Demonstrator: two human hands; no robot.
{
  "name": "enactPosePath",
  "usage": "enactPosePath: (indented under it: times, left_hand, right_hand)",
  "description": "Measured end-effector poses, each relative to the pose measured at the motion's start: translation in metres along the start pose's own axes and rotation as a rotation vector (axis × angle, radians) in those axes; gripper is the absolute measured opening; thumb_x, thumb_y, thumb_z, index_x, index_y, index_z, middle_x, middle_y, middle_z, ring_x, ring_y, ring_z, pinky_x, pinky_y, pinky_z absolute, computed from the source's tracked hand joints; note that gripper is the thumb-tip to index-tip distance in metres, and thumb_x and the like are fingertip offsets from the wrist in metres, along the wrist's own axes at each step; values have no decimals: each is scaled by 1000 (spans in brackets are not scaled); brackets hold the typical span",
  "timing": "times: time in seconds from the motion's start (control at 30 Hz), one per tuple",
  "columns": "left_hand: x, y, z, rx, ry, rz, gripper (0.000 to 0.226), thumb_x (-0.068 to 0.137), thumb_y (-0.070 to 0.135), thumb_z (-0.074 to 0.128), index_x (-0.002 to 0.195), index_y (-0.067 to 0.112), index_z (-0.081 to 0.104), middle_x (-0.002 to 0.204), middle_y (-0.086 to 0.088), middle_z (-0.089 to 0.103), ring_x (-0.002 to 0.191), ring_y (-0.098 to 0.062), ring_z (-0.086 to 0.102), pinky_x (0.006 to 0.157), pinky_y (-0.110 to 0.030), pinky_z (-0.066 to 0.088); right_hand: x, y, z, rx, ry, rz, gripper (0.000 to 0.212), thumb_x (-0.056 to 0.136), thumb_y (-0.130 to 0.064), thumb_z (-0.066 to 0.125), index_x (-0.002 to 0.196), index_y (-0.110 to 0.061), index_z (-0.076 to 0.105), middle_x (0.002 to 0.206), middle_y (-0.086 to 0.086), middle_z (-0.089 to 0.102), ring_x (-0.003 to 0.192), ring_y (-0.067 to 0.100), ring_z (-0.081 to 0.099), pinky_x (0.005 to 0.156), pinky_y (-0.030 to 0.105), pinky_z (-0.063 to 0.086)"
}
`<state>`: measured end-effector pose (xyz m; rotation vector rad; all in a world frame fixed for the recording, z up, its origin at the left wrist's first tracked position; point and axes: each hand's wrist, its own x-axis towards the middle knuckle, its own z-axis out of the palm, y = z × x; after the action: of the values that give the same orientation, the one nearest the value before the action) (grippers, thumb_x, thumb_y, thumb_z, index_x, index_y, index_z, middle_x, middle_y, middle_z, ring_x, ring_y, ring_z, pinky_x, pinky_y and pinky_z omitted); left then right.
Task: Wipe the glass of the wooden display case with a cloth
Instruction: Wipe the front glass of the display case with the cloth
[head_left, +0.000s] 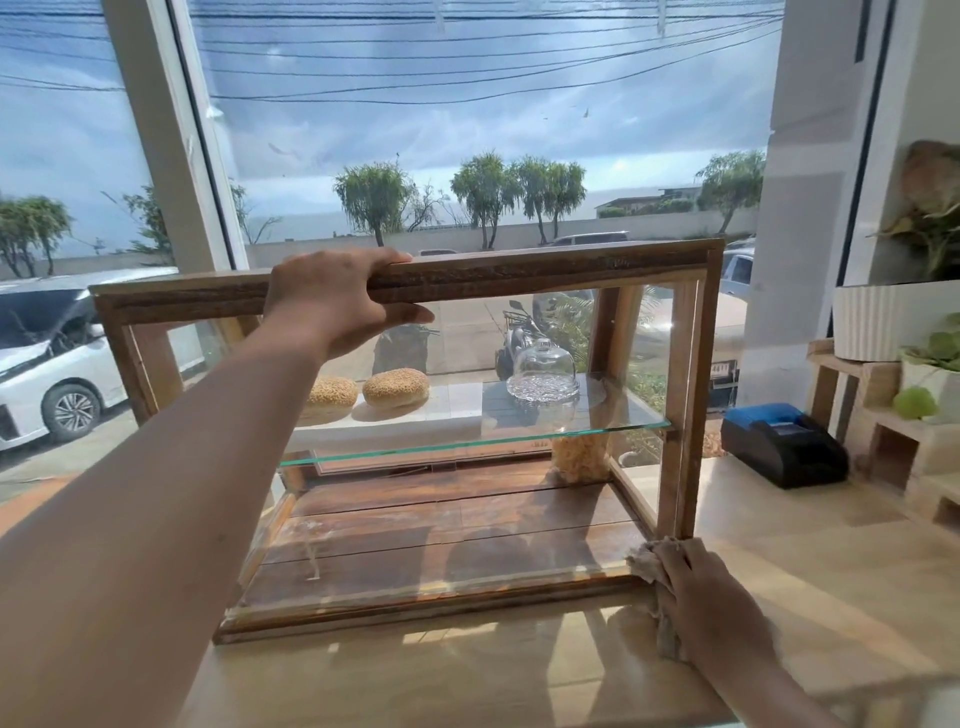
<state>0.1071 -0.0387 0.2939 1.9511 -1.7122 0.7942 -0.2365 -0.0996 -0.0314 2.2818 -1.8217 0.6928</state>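
Display case: the wooden-framed display case with glass panels (545, 270) stands on the pale wooden counter (831, 571) just in front of the large window, filling the middle of the view.
Contents: two round sesame-topped buns (396, 387) lie at the left of the clear glass shelf (597, 423); a small clear glass dome on a cut-glass dish (543, 376) sits to their right.
Left hand: the left hand (337, 301) reaches far and curls over the top front rail, fingers on top and thumb under, closed on the wood to steady the case.
Right hand: the right hand (711, 603) is bunched around the crumpled beige cloth (649, 564) and presses it against the near right bottom corner, where post meets base.
Cloth handling: soft and limp; it likely works best wadded in the palm.
Case handling: the frame looks stiff and fairly heavy, while the panes and shelf are fragile and slippery, so the wooden rails and posts are the safe hold.
Risk: hard pushing could shift the case or rattle the dome.
Nearby: a black and blue receipt printer (779, 441) sits to the right, well apart.
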Motion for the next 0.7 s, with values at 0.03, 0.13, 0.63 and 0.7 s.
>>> enactPosePath:
  times: [0.03, 0.13, 0.63, 0.7]
  left_hand:
    - [0, 0, 0, -1, 2, 3, 81, 62, 93, 43, 132, 51, 47, 118, 6, 66, 104, -27, 60, 87, -38, 45]
    - [0, 0, 1, 5, 11, 11, 82, 63, 92, 43, 133, 50, 47, 118, 5, 66, 103, -27, 61, 86, -38, 45]
    - [1, -1, 2, -21, 16, 3, 80, 63, 91, 47, 131, 49, 49, 118, 6, 66, 105, -26, 60, 87, -38, 44]
    - [0, 1, 1, -18, 18, 2, 80, 63, 91, 48, 132, 49, 49, 119, 6, 66, 105, -26, 60, 87, -37, 43]
  right_hand:
    - [6, 3, -7, -20, 37, -32, 43, 70, -20, 83, 105, -25, 58, 95, -1, 51, 73, 19, 60, 51, 32, 53]
    - [34, 4, -45, -128, 217, -165, 45, 62, -12, 87, 98, -11, 61, 89, 9, 53, 65, 22, 58, 47, 34, 51]
    - [142, -42, -189, 102, 767, -224, 24, 88, -15, 64, 109, -5, 55, 103, 19, 56, 93, 37, 57, 69, 44, 54]
    - [141, -48, -185, 155, 778, -272, 23, 88, -13, 62, 108, -6, 57, 104, 19, 56, 94, 37, 56, 68, 42, 53]
